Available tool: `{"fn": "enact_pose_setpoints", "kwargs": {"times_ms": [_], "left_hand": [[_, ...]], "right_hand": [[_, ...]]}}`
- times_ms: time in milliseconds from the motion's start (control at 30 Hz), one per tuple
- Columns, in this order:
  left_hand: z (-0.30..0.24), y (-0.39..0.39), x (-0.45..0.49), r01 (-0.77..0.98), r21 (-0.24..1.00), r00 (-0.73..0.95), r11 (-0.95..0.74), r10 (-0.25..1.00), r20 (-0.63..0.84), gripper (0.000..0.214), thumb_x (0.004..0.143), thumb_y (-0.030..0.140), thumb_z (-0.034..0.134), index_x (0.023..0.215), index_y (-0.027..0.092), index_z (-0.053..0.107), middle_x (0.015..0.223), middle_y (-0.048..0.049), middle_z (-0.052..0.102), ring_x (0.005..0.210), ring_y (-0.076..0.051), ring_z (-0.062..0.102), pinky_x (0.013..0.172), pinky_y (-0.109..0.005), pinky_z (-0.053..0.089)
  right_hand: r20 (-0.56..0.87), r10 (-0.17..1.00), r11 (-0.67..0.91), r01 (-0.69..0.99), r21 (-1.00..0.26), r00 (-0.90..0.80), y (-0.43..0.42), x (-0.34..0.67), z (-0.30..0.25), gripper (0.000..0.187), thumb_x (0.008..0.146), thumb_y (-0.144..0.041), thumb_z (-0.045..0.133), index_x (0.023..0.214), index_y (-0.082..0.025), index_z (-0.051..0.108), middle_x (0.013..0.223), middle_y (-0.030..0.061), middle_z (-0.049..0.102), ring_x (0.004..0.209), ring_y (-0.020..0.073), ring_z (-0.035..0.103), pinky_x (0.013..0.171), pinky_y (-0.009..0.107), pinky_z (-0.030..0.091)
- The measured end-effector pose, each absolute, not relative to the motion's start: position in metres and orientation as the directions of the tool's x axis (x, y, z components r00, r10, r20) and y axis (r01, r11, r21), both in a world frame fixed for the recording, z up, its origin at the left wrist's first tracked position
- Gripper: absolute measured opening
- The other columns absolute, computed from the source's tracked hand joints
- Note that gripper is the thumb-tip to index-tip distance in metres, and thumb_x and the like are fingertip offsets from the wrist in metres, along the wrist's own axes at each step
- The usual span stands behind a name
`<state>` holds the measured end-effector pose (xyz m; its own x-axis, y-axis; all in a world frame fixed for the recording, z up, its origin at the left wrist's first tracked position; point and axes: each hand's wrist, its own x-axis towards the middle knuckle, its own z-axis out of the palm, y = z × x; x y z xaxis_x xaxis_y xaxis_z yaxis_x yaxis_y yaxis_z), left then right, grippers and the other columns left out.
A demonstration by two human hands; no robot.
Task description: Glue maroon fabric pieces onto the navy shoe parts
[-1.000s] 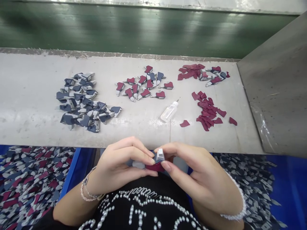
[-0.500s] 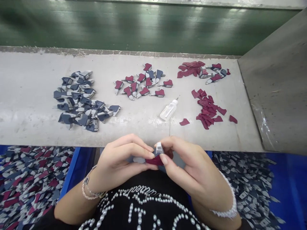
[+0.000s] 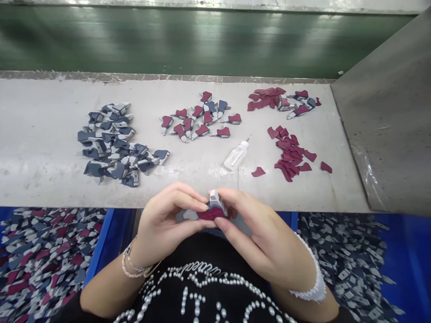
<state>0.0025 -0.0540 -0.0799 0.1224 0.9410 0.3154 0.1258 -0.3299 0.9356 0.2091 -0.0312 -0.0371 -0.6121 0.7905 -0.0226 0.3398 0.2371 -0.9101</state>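
My left hand [image 3: 164, 220] and my right hand [image 3: 259, 237] meet just below the front edge of the grey bench [image 3: 43, 179]. Both pinch one small part [image 3: 211, 208], grey and dark blue with a maroon piece pressed on its face. The fingers of both hands are closed round it and hide most of it. Straight ahead on the bench lies a small clear squeeze bottle [image 3: 237, 154] on its side, nozzle pointing away.
A heap of blue-grey parts [image 3: 114, 146] lies at the left, a cluster with maroon faces [image 3: 198, 119] in the middle, loose maroon pieces [image 3: 291, 154] at the right, a mixed pile [image 3: 283, 98] behind. Blue bins [image 3: 104, 237] of parts flank my lap. A grey slanted panel [image 3: 390, 121] closes the right.
Both hands have risen a little toward the bench edge and shifted left with the part, still pinching it. Nothing on the bench has moved.
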Motion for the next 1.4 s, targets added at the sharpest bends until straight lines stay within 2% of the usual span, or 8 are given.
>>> {"fn": "enact_pose_setpoints", "kwargs": {"times_ms": [200, 300, 533, 700, 833, 1000, 1300, 1400], "left_hand": [[-0.072, -0.054, 0.0, 0.315, 0.931, 0.163, -0.186, 0.977, 0.14, 0.031, 0.081, 0.012, 0.08, 0.108, 0.022, 0.067, 0.096, -0.0019, 0.073, 0.086, -0.015, 0.072, 0.078, -0.025, 0.061], [-0.067, -0.052, -0.001, 0.39, 0.89, 0.191, -0.237, 0.966, 0.173, 0.026, 0.082, 0.012, 0.078, 0.104, 0.023, 0.068, 0.09, -0.0004, 0.074, 0.08, -0.014, 0.07, 0.073, -0.025, 0.058], [-0.072, -0.056, 0.006, 0.171, 0.94, 0.147, -0.295, 0.951, 0.272, 0.021, 0.077, 0.006, 0.079, 0.088, 0.019, 0.066, 0.076, 0.0004, 0.069, 0.069, -0.013, 0.066, 0.065, -0.027, 0.056], [-0.077, -0.054, 0.013, 0.112, 0.965, 0.08, -0.239, 0.97, 0.231, 0.024, 0.072, 0.005, 0.082, 0.084, 0.02, 0.066, 0.078, -0.0003, 0.071, 0.07, -0.014, 0.068, 0.066, -0.026, 0.058], [-0.071, -0.049, 0.014, 0.14, 0.975, 0.16, -0.174, 0.976, 0.151, 0.025, 0.072, 0.004, 0.08, 0.087, 0.02, 0.067, 0.08, -0.0009, 0.073, 0.072, -0.015, 0.07, 0.066, -0.025, 0.059], [-0.068, -0.046, 0.013, 0.127, 0.976, 0.162, -0.179, 0.974, 0.158, 0.019, 0.075, 0.008, 0.078, 0.073, 0.018, 0.062, 0.069, 0.0003, 0.069, 0.062, -0.013, 0.066, 0.058, -0.024, 0.055], [-0.074, -0.049, 0.001, 0.153, 0.978, 0.204, -0.143, 0.973, 0.111, 0.015, 0.078, 0.018, 0.082, 0.089, 0.017, 0.073, 0.083, -0.0052, 0.077, 0.075, -0.018, 0.073, 0.07, -0.027, 0.062], [-0.07, -0.05, 0.001, 0.194, 0.97, 0.187, -0.15, 0.976, 0.113, 0.013, 0.079, 0.016, 0.081, 0.091, 0.018, 0.075, 0.085, -0.005, 0.078, 0.077, -0.018, 0.074, 0.07, -0.027, 0.062]], "right_hand": [[0.036, 0.8, 0.376, 0.452, -0.809, -0.6, -0.034, 0.205, -0.039, 0.033, 0.1, -0.008, 0.045, 0.132, -0.015, 0.051, 0.099, 0.0059, 0.066, 0.089, 0.0205, 0.06, 0.079, 0.035, 0.051], [0.056, 0.785, 0.417, 0.46, -0.784, -0.617, -0.035, 0.207, -0.037, 0.034, 0.1, -0.007, 0.045, 0.133, -0.014, 0.051, 0.102, 0.007, 0.068, 0.09, 0.0217, 0.061, 0.078, 0.036, 0.053], [0.182, 0.71, 0.557, 0.385, -0.736, -0.68, -0.038, 0.209, -0.035, 0.034, 0.099, -0.004, 0.044, 0.131, -0.01, 0.051, 0.102, 0.01, 0.071, 0.09, 0.0246, 0.063, 0.077, 0.039, 0.056], [0.203, 0.724, 0.609, 0.473, -0.637, -0.659, -0.038, 0.21, -0.036, 0.04, 0.096, -0.001, 0.044, 0.134, -0.014, 0.049, 0.103, 0.0111, 0.071, 0.087, 0.0268, 0.063, 0.072, 0.042, 0.056], [0.211, 0.715, 0.635, 0.492, -0.595, -0.667, -0.039, 0.211, -0.035, 0.038, 0.098, -0.003, 0.043, 0.133, -0.014, 0.051, 0.099, 0.0105, 0.071, 0.085, 0.0259, 0.062, 0.072, 0.042, 0.056], [0.227, 0.713, 0.65, 0.503, -0.57, -0.664, -0.043, 0.205, -0.041, 0.039, 0.094, 0.0, 0.043, 0.131, -0.012, 0.052, 0.096, 0.0105, 0.069, 0.083, 0.0257, 0.06, 0.072, 0.042, 0.055], [0.1, 0.784, 0.432, 0.423, -0.796, -0.612, -0.035, 0.204, -0.049, 0.024, 0.101, -0.012, 0.048, 0.123, -0.022, 0.052, 0.103, 0.0049, 0.064, 0.09, 0.0204, 0.059, 0.08, 0.036, 0.052], [0.091, 0.798, 0.407, 0.421, -0.81, -0.596, -0.035, 0.203, -0.049, 0.023, 0.101, -0.013, 0.05, 0.121, -0.024, 0.052, 0.101, 0.0027, 0.065, 0.087, 0.0195, 0.06, 0.078, 0.035, 0.05]]}}
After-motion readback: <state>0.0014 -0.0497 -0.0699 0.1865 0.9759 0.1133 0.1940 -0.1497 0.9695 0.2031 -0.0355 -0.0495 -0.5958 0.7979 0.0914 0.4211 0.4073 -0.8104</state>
